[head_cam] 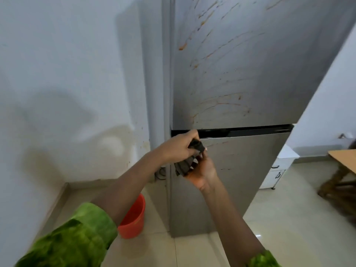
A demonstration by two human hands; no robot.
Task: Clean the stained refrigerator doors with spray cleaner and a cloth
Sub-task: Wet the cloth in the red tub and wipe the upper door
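Your left hand (179, 146) and right hand (203, 171) curl their fingers (190, 136) round the dark cloth (184, 166) by the lower door (240, 170)'s top left corner, seemingly bunching it for the streaked upper door (260, 83).

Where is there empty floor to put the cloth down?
The cloth fits on the bare tiles right of the fridge, between it and the table, or on the tiles straight before the fridge. The corner between wall and fridge is crowded: the bucket stands there.
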